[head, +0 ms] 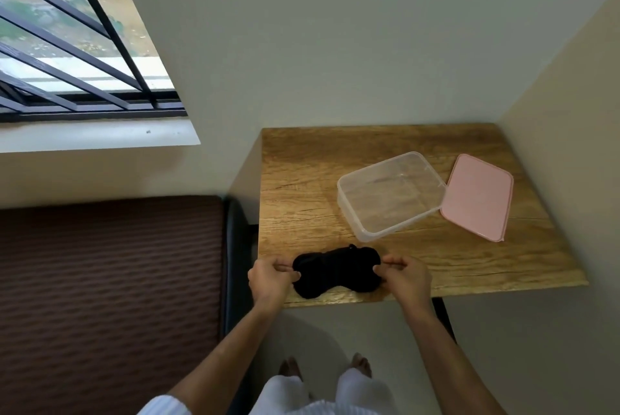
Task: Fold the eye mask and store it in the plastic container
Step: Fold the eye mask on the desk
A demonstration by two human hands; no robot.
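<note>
A black eye mask lies spread out flat near the front edge of a wooden table. My left hand pinches its left end and my right hand pinches its right end. Behind the mask stands a clear plastic container, open and with nothing in it. Its pink lid lies flat to the right, touching the container's edge.
A wall borders the table at the back and right. A brown ribbed mattress or cushion with a dark edge sits to the left of the table. A barred window is up left. Bare feet show on the floor below.
</note>
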